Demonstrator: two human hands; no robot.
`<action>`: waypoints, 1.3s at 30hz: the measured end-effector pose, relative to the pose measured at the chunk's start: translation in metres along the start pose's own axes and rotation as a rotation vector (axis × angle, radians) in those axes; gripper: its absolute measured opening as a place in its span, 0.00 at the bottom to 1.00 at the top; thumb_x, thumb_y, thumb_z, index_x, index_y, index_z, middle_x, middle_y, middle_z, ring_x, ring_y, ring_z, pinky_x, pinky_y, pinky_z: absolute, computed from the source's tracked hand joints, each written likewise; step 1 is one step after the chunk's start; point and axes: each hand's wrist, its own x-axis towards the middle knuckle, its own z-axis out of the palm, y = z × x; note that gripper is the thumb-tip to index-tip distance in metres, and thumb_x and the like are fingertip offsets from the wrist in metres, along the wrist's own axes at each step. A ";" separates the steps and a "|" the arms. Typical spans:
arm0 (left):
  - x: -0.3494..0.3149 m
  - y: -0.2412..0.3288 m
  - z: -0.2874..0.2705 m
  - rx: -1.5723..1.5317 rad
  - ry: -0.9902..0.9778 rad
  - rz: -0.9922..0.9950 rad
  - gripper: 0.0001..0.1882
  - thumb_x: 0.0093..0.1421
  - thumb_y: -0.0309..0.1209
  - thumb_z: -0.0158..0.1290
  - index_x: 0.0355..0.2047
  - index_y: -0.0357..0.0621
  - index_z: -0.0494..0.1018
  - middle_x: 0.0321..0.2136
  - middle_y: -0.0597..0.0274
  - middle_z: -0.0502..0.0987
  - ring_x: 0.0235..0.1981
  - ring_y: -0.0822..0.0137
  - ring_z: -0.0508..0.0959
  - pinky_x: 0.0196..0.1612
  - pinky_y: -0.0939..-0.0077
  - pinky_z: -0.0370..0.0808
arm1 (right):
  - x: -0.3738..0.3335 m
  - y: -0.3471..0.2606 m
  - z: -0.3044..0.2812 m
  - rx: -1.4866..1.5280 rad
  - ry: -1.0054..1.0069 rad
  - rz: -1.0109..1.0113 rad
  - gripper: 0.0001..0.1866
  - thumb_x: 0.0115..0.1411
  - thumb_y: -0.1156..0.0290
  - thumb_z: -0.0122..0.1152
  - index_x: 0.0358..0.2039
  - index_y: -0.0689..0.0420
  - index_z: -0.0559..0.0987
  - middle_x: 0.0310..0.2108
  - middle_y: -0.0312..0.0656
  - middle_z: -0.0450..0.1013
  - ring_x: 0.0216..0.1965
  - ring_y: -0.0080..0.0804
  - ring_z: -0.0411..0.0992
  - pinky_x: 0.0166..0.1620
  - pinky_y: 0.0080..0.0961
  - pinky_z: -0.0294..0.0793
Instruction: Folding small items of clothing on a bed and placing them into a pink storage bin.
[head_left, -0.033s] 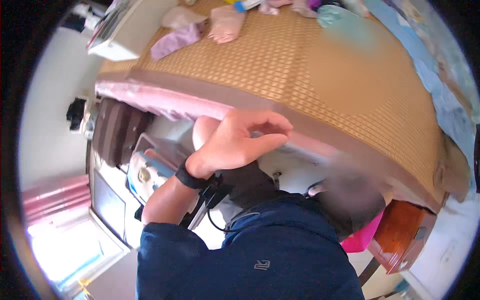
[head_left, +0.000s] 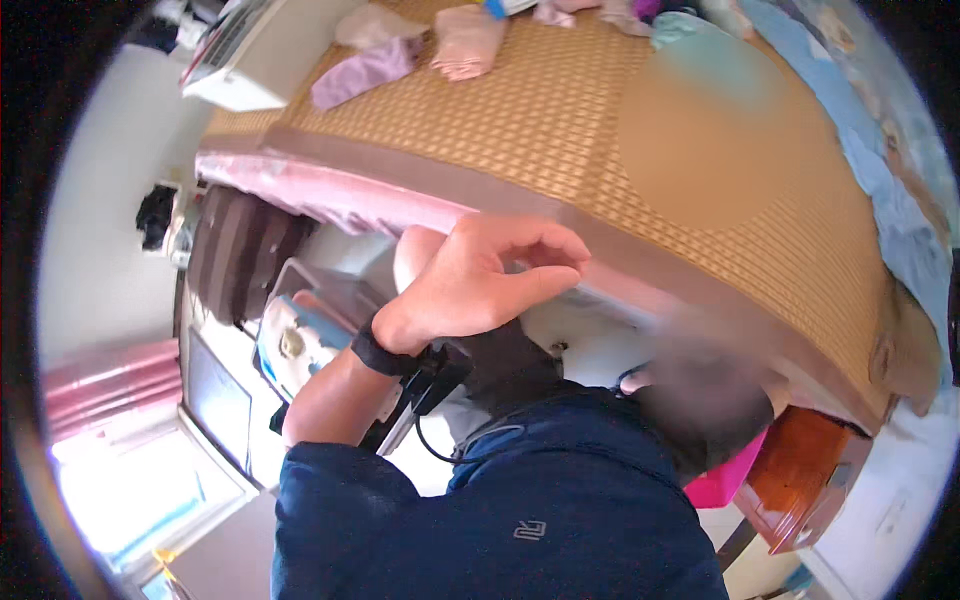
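My left hand (head_left: 490, 275) is raised in front of the near edge of the bed (head_left: 540, 110), over my bent left leg. Its fingers curl round and the thumb tip comes up against the fingertips. Nothing shows in the gap they form. A black wristband (head_left: 385, 350) circles that wrist, with a black device (head_left: 437, 385) and a thin cable beside it. My right hand does not show. A blurred patch covers the area over my dark shorts on the right. A scrap of skin at its edge is too unclear to name.
Across the woven bed mat lie a purple cloth (head_left: 368, 73), a folded peach cloth (head_left: 468, 42) and a blue cover (head_left: 850, 140). A white box-shaped unit (head_left: 260, 60) stands at far left, above a striped brown suitcase (head_left: 235, 255). A reddish wooden cabinet (head_left: 800, 470) is at right.
The surroundings have shifted very slightly in the picture, with the cloths sitting a little further right and higher. My left hand keeps its curled shape.
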 end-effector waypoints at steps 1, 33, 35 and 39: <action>-0.007 -0.007 -0.011 -0.033 0.013 -0.013 0.13 0.69 0.24 0.67 0.52 0.35 0.85 0.44 0.60 0.89 0.47 0.72 0.86 0.53 0.73 0.84 | 0.004 -0.011 -0.009 -0.050 -0.007 -0.017 0.33 0.54 0.68 0.72 0.63 0.56 0.80 0.43 0.47 0.86 0.41 0.45 0.85 0.43 0.46 0.86; -0.363 -0.316 0.058 1.066 0.038 -0.775 0.13 0.63 0.30 0.57 0.44 0.35 0.80 0.40 0.39 0.87 0.42 0.41 0.89 0.45 0.45 0.87 | 0.154 -0.236 -0.052 -0.178 0.140 -0.660 0.29 0.57 0.64 0.71 0.60 0.55 0.82 0.43 0.46 0.86 0.43 0.44 0.85 0.45 0.46 0.85; -0.367 -0.308 0.073 1.054 -0.105 -0.787 0.16 0.63 0.31 0.56 0.47 0.33 0.80 0.40 0.38 0.87 0.42 0.40 0.89 0.45 0.44 0.87 | 0.164 -0.243 -0.051 -0.175 0.145 -0.678 0.29 0.57 0.64 0.71 0.60 0.55 0.82 0.43 0.46 0.86 0.43 0.44 0.85 0.45 0.46 0.85; -0.480 -0.377 0.140 1.070 -0.402 -0.776 0.18 0.68 0.36 0.54 0.52 0.39 0.82 0.43 0.38 0.87 0.48 0.42 0.89 0.52 0.43 0.85 | 0.176 -0.258 -0.050 -0.186 0.141 -0.712 0.28 0.57 0.63 0.71 0.60 0.55 0.82 0.43 0.46 0.86 0.43 0.44 0.85 0.46 0.46 0.85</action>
